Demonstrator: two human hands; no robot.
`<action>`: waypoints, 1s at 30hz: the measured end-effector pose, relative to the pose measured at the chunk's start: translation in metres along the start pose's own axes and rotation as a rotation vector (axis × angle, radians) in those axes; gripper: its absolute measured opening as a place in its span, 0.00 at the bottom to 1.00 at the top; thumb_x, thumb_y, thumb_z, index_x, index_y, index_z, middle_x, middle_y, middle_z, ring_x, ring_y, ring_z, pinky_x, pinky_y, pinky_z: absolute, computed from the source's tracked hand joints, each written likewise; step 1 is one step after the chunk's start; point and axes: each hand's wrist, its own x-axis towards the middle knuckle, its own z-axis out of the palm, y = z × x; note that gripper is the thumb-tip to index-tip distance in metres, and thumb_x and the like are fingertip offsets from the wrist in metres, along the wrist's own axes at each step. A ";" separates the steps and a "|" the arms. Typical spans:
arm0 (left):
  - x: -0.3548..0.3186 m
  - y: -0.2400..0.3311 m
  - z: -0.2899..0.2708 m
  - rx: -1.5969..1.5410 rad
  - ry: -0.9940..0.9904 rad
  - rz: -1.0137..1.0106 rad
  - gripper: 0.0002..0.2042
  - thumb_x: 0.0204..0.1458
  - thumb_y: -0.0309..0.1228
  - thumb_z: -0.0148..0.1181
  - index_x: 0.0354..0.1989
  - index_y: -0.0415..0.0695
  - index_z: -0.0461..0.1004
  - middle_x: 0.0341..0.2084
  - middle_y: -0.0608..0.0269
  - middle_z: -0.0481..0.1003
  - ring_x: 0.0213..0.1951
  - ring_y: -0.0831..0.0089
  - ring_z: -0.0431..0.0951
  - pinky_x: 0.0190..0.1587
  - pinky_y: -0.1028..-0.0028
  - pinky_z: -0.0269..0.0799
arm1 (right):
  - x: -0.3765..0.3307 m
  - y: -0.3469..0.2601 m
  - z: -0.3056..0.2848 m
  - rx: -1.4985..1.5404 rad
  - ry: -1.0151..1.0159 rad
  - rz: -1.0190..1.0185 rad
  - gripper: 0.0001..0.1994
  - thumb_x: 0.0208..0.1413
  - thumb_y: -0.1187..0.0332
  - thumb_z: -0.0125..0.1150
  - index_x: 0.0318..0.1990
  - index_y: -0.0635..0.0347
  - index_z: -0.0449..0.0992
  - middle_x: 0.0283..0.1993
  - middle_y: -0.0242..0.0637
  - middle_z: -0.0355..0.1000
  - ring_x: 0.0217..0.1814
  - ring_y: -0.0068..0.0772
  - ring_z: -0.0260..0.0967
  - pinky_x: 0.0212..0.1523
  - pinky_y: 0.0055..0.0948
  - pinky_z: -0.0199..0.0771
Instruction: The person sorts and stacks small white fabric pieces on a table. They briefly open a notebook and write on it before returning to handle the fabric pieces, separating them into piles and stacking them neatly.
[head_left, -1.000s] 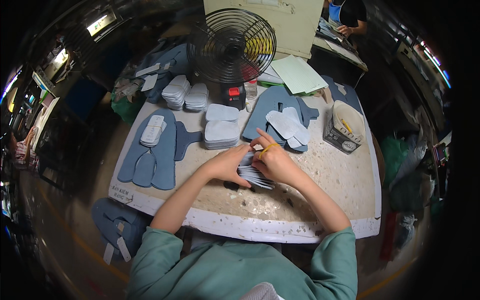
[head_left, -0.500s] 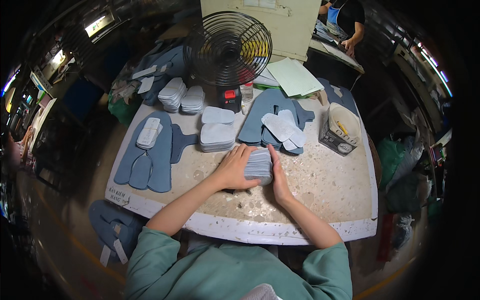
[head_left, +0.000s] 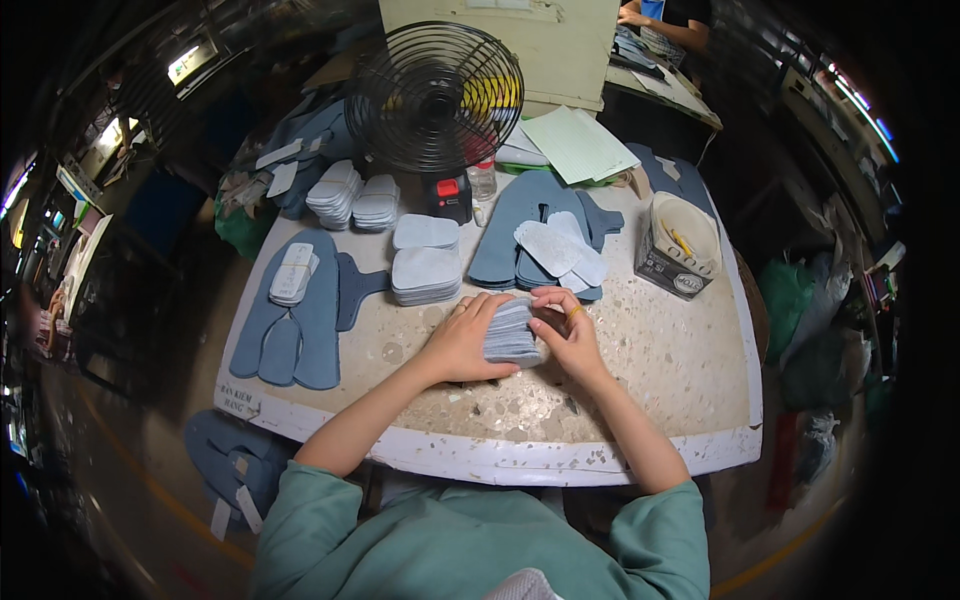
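Note:
A stack of light grey fabric pieces (head_left: 510,333) is tilted between my hands over the near middle of the table, its layered edges showing. Wrapped around its left side, my left hand (head_left: 465,340) grips it with the thumb along the near edge. My right hand (head_left: 566,328) is at the stack's right side, thumb and forefinger bent together at its upper right edge. Just beyond my left hand stand two neat piles of similar pieces (head_left: 427,272). Past my right hand lie blue-grey cut panels (head_left: 522,215) with loose white pieces (head_left: 560,248) on top.
A black fan (head_left: 436,98) stands at the table's back. Right of it lie green paper sheets (head_left: 575,143). A box with a white tub (head_left: 680,245) sits at the right. More blue-grey panels (head_left: 315,345) and a banded white bundle (head_left: 293,274) lie left. Another person (head_left: 680,30) works behind.
My right hand has gone from lying flat along the stack's side to bent fingers at its upper right edge. My left hand keeps its hold. The view has shifted slightly.

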 end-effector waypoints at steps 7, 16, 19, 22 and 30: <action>-0.001 0.000 -0.006 0.080 -0.054 -0.002 0.47 0.31 0.50 0.74 0.62 0.46 0.58 0.51 0.52 0.63 0.56 0.50 0.63 0.57 0.53 0.60 | 0.007 -0.014 -0.031 -0.256 -0.194 -0.004 0.06 0.47 0.72 0.70 0.32 0.60 0.80 0.45 0.31 0.68 0.45 0.24 0.67 0.42 0.24 0.68; 0.002 -0.009 0.007 -0.051 0.049 0.012 0.45 0.30 0.45 0.76 0.60 0.46 0.61 0.50 0.53 0.64 0.54 0.54 0.66 0.56 0.59 0.62 | -0.001 -0.005 -0.006 -0.384 0.011 -0.112 0.04 0.51 0.73 0.65 0.34 0.61 0.79 0.40 0.32 0.66 0.38 0.23 0.64 0.34 0.21 0.65; 0.003 -0.010 0.014 -0.153 0.164 0.005 0.40 0.31 0.41 0.77 0.56 0.45 0.66 0.49 0.54 0.69 0.52 0.57 0.69 0.55 0.62 0.65 | 0.000 0.008 0.005 -0.099 0.178 0.087 0.12 0.62 0.65 0.55 0.48 0.62 0.75 0.49 0.34 0.68 0.50 0.26 0.66 0.50 0.23 0.67; 0.001 -0.006 0.024 -0.184 0.300 -0.006 0.35 0.31 0.39 0.78 0.52 0.44 0.70 0.47 0.57 0.72 0.51 0.60 0.71 0.55 0.64 0.67 | -0.004 0.017 0.009 0.178 0.186 0.216 0.24 0.70 0.54 0.38 0.63 0.62 0.62 0.62 0.36 0.64 0.65 0.29 0.59 0.66 0.29 0.55; 0.001 -0.002 0.033 -0.154 0.457 0.135 0.46 0.29 0.41 0.78 0.60 0.43 0.60 0.54 0.50 0.62 0.59 0.55 0.63 0.61 0.61 0.60 | -0.014 0.018 0.017 -0.037 -0.084 -0.031 0.34 0.67 0.50 0.42 0.73 0.58 0.43 0.75 0.47 0.40 0.77 0.38 0.36 0.73 0.32 0.34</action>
